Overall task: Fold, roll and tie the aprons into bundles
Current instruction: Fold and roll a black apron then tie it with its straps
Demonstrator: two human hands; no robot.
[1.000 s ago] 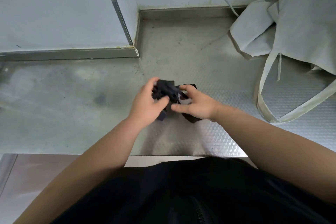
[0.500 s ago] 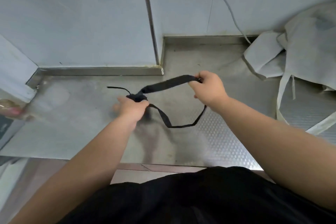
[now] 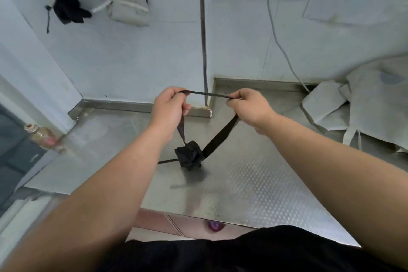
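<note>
Left hand [image 3: 170,109]: is gripping the black strap [image 3: 207,94], fingers curled around it.
Right hand [image 3: 251,107]: is pinching the same black strap, which is stretching tight between both hands.
Black apron bundle [image 3: 188,157]: is hanging on the black strap below the hands, over the worktop [image 3: 254,183]; touching it or not, I cannot tell.
White aprons [image 3: 371,108]: are lying crumpled on the right side of the worktop.

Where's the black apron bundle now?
Head view, centre: the bundle hangs by its strap below the left hand and right hand, over the steel counter.
</note>
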